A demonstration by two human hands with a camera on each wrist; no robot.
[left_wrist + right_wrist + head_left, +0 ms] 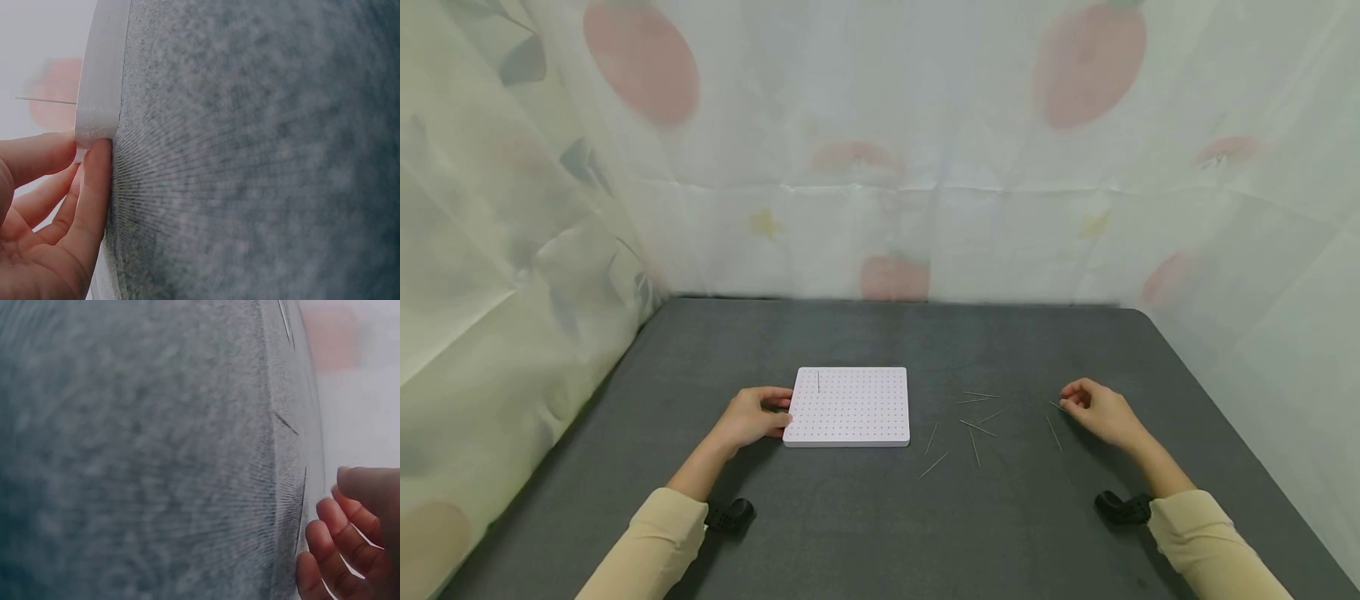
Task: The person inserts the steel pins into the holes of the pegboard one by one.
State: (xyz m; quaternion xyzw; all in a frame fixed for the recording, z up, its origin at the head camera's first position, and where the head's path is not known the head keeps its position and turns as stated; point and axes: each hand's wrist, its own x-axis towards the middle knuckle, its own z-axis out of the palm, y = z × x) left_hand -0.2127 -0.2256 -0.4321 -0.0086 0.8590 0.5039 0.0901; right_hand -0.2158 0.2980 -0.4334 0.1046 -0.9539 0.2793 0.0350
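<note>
A white pegboard dotted with small holes lies flat on the dark table. One thin metal pin stands upright in its far left part. My left hand grips the board's left edge, thumb and fingers around the rim. To the right, my right hand hovers low with loosely curled fingers. Its fingertips are right at a thin metal pin, which lies on the table partly under them. Another loose pin lies just nearer the person.
Several more thin pins lie scattered between the board and the right hand, pointing different ways. A patterned curtain hangs behind the dark table and along its sides. Black wrist cameras sit at both cuffs.
</note>
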